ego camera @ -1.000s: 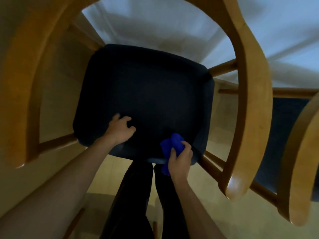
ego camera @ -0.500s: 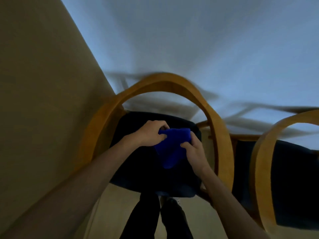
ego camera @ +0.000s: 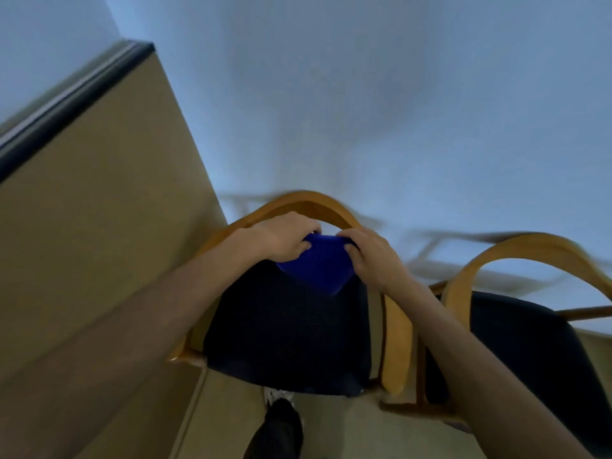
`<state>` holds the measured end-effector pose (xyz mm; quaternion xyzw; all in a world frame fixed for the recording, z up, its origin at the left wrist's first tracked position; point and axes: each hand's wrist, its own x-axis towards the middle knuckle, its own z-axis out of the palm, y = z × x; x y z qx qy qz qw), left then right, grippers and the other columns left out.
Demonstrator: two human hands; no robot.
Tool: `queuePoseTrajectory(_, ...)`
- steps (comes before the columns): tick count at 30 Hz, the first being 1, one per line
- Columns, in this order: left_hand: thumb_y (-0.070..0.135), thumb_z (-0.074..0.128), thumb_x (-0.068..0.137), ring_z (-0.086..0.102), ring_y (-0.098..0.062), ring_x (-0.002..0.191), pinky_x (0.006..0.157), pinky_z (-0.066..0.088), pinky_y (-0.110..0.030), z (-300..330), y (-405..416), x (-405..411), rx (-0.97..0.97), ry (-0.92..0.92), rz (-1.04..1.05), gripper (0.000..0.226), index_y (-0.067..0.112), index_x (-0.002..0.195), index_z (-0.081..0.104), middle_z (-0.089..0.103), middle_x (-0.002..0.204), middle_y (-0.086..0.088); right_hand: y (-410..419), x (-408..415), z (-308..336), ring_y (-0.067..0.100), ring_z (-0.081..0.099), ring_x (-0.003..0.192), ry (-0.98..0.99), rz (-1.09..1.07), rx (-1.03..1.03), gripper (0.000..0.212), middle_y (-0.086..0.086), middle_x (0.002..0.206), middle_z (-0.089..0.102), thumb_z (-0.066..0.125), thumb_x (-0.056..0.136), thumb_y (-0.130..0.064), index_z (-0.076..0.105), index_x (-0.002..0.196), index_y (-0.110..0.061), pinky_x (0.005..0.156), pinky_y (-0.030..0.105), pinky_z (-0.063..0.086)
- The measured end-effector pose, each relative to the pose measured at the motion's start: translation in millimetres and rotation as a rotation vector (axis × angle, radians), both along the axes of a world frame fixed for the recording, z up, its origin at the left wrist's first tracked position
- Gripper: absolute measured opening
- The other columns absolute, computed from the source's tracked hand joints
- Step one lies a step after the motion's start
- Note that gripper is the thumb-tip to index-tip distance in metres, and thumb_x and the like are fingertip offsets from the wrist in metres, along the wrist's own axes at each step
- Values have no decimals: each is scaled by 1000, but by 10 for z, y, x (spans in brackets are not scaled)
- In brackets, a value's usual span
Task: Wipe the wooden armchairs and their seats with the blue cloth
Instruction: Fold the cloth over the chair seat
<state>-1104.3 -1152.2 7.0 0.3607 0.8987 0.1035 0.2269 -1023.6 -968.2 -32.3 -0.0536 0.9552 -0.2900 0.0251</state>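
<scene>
Both hands hold the blue cloth [ego camera: 319,265] up between them over the back part of the near armchair's dark seat [ego camera: 284,332], the left hand [ego camera: 286,236] curled round its left top corner and the right hand [ego camera: 372,256] pinching the right one, so the cloth hangs down in a point. The chair's curved wooden back [ego camera: 308,200] arches just behind the knuckles. A second armchair [ego camera: 516,250] stands just beside it on the right, against the pale wall [ego camera: 364,94].
</scene>
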Motion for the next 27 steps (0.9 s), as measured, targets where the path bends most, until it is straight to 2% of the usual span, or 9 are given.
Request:
queuePoseTrajectory(6,23,48,95,48,-15,96,88,44,-33,337,-16,805,-36,208,-85,16,19,108,56,48,107,0,90,665,308,9,56,87,39,27,-111,10,-3,97,57,47,97,-19,57,99,-18,81,29,50)
queuePoseTrajectory(9,20,57,87,52,-13,92,82,48,-29,407,-50,1118,65,120,-10,6,15,92,58,50,105,3,16,956,415,8,60,83,5,64,-219,10,-3,92,62,45,99,-19,55,101,-19,74,24,49)
queuePoseTrajectory(11,21,57,86,56,-14,82,71,48,-28,453,-39,1261,76,59,53,4,19,82,56,57,90,2,-31,1073,443,9,60,84,36,78,-218,15,-3,93,63,44,99,-20,56,106,-17,75,25,50)
queuePoseTrajectory(13,21,53,87,56,-13,75,65,44,-25,494,-44,1351,66,34,99,14,24,75,49,57,80,3,-63,1152,480,8,61,87,63,85,-197,19,-4,97,65,44,99,-21,58,111,-17,78,27,51)
queuePoseTrajectory(16,16,49,91,54,-11,75,64,41,-24,517,-104,1427,58,26,106,19,27,75,45,55,81,5,-100,1229,564,8,61,90,62,53,-208,20,-4,102,65,45,100,-23,58,114,-18,78,25,53)
queuePoseTrajectory(19,11,46,92,56,-12,80,64,42,-21,567,-152,1450,96,13,120,14,23,86,50,59,90,1,-128,1257,650,7,62,89,34,-3,-270,17,-5,103,64,48,99,-23,58,113,-21,77,21,54)
queuePoseTrajectory(21,9,45,92,57,-9,82,63,44,-19,605,-173,1428,141,0,131,16,25,93,51,59,94,3,-146,1258,698,7,64,89,8,-28,-283,16,-5,101,66,51,97,-23,58,112,-21,79,25,56)
queuePoseTrajectory(23,9,46,91,61,-10,84,65,51,-23,618,-217,1390,178,-12,144,20,28,97,51,60,96,6,-175,1257,745,7,65,87,-8,-32,-284,16,-6,97,67,54,95,-21,60,110,-20,80,27,56)
queuePoseTrajectory(27,4,45,89,62,-9,84,73,57,-32,603,-290,1329,202,22,120,28,31,93,54,62,94,6,-224,1276,830,6,62,90,-60,-33,-320,22,-9,99,64,60,90,-16,63,112,-17,77,20,52)
